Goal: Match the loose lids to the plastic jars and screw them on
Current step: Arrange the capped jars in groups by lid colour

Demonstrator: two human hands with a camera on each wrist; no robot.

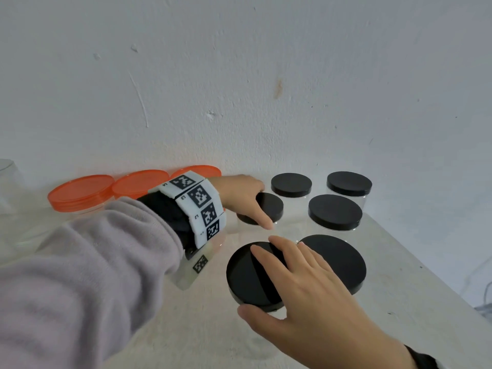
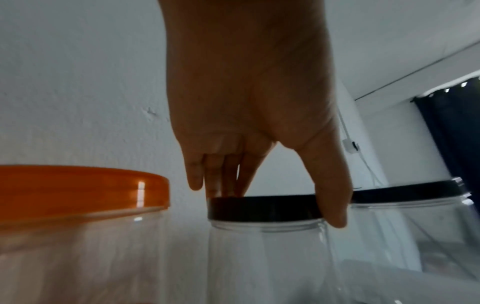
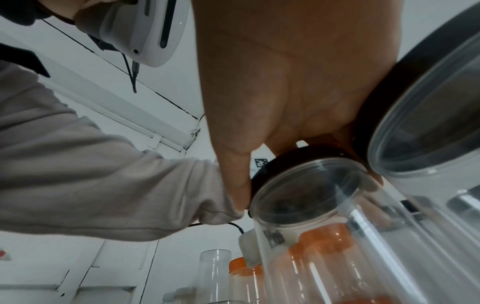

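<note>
With the left hand (image 1: 241,194) grasping a small black lid (image 1: 263,209) and the right hand (image 1: 300,286) grasping another lid (image 1: 247,275), twisting 2 at once could cross-thread either jar (image 2: 267,257).

Black lids (image 1: 335,212) – orange lids (image 1: 81,191) – checkered black-and-white wristband (image 1: 201,206)

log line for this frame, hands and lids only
left hand grips small black lid | right hand grips large black lid on clear jar

Scuffed white wall (image 1: 239,75), dark curtain (image 2: 451,139)
</note>
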